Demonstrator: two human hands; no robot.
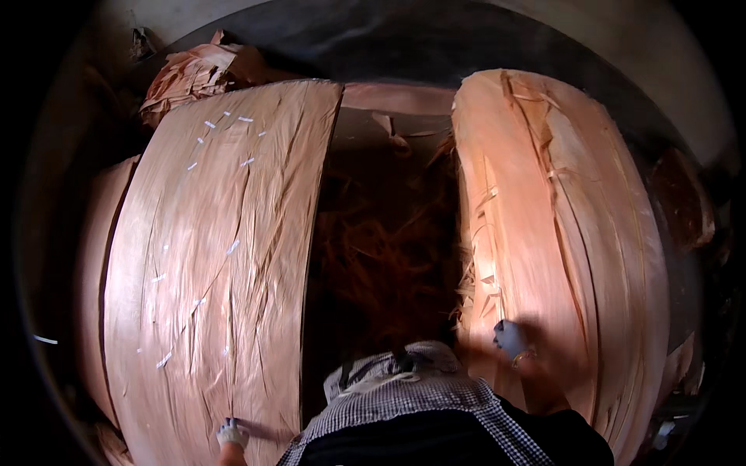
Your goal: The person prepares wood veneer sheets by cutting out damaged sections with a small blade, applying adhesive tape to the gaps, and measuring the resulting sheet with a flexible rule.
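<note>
Two long stacks of thin reddish wood veneer lie on either side of me. My left hand [232, 433], in a light glove with darker fingertips, rests at the near edge of the left veneer sheet [210, 256], its fingers laid on the surface. Short white tape pieces [233, 247] dot that wrinkled sheet. My right hand [510, 339], in a grey glove, is over the near inner part of the right veneer stack [528, 233]. Its fingers are curled in; whatever they hold is hidden. Torn slivers [488, 279] stick up just beyond it, along the stack's inner side.
Between the stacks, a dark gap holds loose veneer scraps [381, 256]. A crumpled veneer pile [202, 74] sits at the far left. Another veneer stack [97, 287] edges the left side. A brown piece [684, 198] lies at the far right. My checked apron [412, 388] fills the near middle.
</note>
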